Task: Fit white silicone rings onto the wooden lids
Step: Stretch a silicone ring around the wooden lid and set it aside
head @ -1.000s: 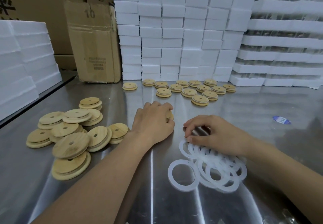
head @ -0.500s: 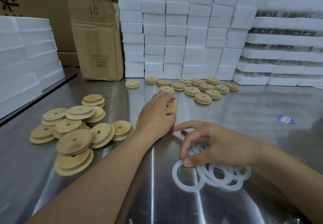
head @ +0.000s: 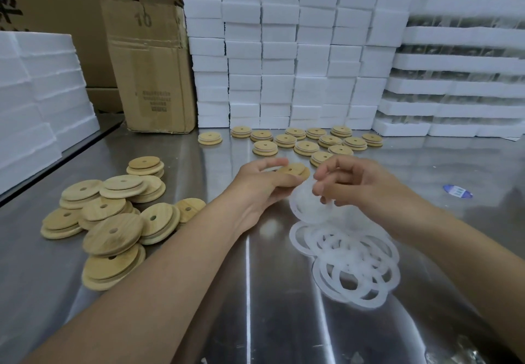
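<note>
Gripping a wooden lid (head: 294, 171) in the left hand (head: 255, 184), pinching a blurred white silicone ring (head: 305, 204) in the right hand (head: 358, 184) just beside it, not yet fitted. Roughly midway by the look: finished lids (head: 312, 142) lined up at the back, plenty of bare lids (head: 110, 221) and loose rings (head: 355, 261) left.

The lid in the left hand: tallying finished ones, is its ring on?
Not on. The left hand holds a bare lid; the right hand pinches a white ring beside it.

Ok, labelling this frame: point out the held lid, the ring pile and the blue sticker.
held lid (head: 299, 171), head view, top face
ring pile (head: 345, 245), head view, overlapping middle bands
blue sticker (head: 457, 192), head view, centre
</note>
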### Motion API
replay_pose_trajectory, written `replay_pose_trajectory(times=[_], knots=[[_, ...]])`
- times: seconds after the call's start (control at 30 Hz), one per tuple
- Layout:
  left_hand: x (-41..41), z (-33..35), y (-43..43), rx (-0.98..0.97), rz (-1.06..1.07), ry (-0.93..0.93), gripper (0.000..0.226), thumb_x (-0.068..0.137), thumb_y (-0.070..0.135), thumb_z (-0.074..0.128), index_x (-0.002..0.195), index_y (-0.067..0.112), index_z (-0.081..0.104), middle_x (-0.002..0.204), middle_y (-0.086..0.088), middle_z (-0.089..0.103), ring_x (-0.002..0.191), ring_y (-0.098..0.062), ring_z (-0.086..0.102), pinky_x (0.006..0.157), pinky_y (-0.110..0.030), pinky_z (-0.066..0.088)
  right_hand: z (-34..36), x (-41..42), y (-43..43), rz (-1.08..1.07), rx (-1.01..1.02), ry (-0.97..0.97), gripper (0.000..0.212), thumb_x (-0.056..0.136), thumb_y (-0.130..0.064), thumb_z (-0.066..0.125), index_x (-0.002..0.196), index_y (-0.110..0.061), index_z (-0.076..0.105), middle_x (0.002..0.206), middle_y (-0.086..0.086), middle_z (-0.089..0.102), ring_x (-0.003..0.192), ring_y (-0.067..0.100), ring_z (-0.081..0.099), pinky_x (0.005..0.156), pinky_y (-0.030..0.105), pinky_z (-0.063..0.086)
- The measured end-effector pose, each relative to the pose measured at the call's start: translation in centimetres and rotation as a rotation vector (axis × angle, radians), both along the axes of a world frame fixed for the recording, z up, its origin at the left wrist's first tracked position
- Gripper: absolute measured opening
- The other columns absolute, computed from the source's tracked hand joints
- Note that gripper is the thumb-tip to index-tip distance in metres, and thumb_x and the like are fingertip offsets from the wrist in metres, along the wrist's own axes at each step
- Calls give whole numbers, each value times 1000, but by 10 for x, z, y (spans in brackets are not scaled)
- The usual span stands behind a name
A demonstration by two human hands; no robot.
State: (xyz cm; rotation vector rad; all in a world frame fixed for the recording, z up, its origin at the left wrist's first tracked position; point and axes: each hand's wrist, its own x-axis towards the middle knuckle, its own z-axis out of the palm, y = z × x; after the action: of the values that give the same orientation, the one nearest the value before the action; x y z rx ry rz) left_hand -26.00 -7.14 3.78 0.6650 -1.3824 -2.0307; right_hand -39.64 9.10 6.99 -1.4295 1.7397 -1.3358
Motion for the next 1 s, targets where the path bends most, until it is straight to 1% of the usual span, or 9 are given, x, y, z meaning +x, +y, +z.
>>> replay_pose_trajectory(times=[0.1, 0.2, 0.37, 0.5, 0.6, 0.7, 0.8, 0.9, 1.0], knots=[[1, -1, 2, 8, -90, -12, 45, 83, -5, 86, 123, 7, 69, 110, -13, 82, 99, -24, 81, 80, -31, 66, -3, -9, -2, -127, 16, 4, 9, 92, -20, 79, 99, -25, 80, 79, -8, 76, 67, -2, 63, 64, 15, 47], [2, 1, 2, -5, -117, -50, 42, 85, -3, 85, 124, 8, 71, 110, -12, 82, 97, -21, 81, 77, -27, 65, -7, -17, -5, -267, -15, 19, 5, 94, -22, 78, 93, -26, 81, 75, -14, 71, 57, -5, 55, 62, 20, 42], [3, 4, 3, 39, -105, -46, 32, 95, 10, 77, 125, -1, 72, 121, -13, 78, 101, -34, 81, 79, -31, 66, -5, -18, -4, -454, -246, 191, 10, 98, -22, 73, 92, -30, 75, 89, -13, 73, 72, 5, 65, 68, 30, 50], [3, 7, 6, -16, -169, -103, 41, 102, 37, 70, 120, 1, 76, 119, -9, 80, 99, -36, 81, 75, -33, 66, -6, -11, -4, -347, -393, 192, 9, 99, -13, 71, 95, -22, 73, 96, -8, 74, 95, 12, 74, 67, 28, 63], [4, 7, 4, -51, -229, -129, 56, 103, 53, 64, 120, 2, 78, 120, -9, 80, 103, -36, 80, 80, -34, 66, -13, -5, -6, -171, -231, 340, 11, 94, -13, 77, 93, -24, 77, 104, -10, 72, 97, 8, 73, 74, 25, 61], [5, 5, 4, -108, -235, -113, 38, 104, 36, 69, 121, 3, 76, 117, -12, 80, 102, -30, 80, 82, -31, 65, -19, -1, -6, -110, -127, 510, 15, 90, -17, 80, 92, -31, 78, 111, -12, 69, 99, 5, 68, 79, 21, 55], [3, -1, 5, -163, -184, -109, 19, 101, 17, 74, 119, 8, 77, 112, -13, 82, 97, -22, 81, 83, -29, 65, -16, -3, -5, -123, -137, 509, 9, 90, -27, 80, 89, -36, 77, 111, -17, 68, 100, 4, 66, 79, 23, 54], [1, -4, 6, -179, -114, -90, 27, 95, 9, 81, 121, 13, 74, 116, -11, 80, 104, -26, 80, 85, -35, 66, -14, -11, -5, -206, -153, 491, 4, 93, -39, 76, 97, -39, 74, 113, -18, 69, 99, 2, 66, 78, 21, 50], [-2, -5, 7, -198, -58, -71, 49, 84, 1, 88, 126, 19, 69, 117, -11, 79, 101, -28, 80, 86, -40, 67, -16, -17, -6, -267, -164, 476, 19, 95, -41, 74, 113, -39, 69, 117, -21, 67, 95, -2, 65, 76, 10, 46]])
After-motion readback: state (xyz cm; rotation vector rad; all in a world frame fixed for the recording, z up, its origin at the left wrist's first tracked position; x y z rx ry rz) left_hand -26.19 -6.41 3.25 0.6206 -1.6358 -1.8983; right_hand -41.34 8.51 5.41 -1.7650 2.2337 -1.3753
